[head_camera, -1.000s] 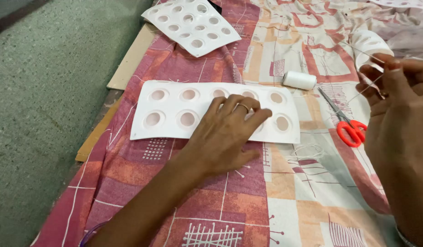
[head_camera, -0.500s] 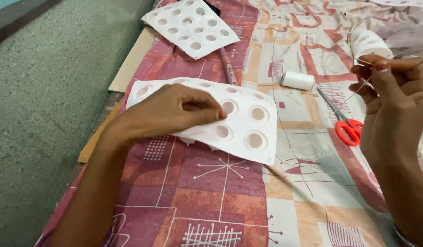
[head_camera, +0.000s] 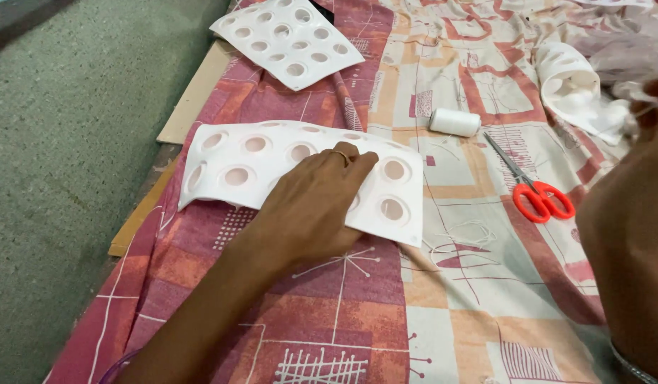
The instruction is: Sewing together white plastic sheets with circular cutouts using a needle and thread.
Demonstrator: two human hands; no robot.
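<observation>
White trays with round hollows: two. Near tray [head_camera: 222, 167] lies long axis left-right under the flat, open left hand [head_camera: 311, 206]; far tray [head_camera: 286, 39] apart. Right hand [head_camera: 653, 92]: grip unclear.

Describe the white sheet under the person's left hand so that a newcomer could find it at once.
On the patterned red and cream cloth, look near its left edge, below the left hand. There lies a white moulded sheet with round dimples, its left end curling upward. Unlike the flat white dimpled sheet at the top, a hand presses on it.

Soft, even daylight, faint shadows, no glare; the near right forearm [head_camera: 628, 249] blurs.
</observation>
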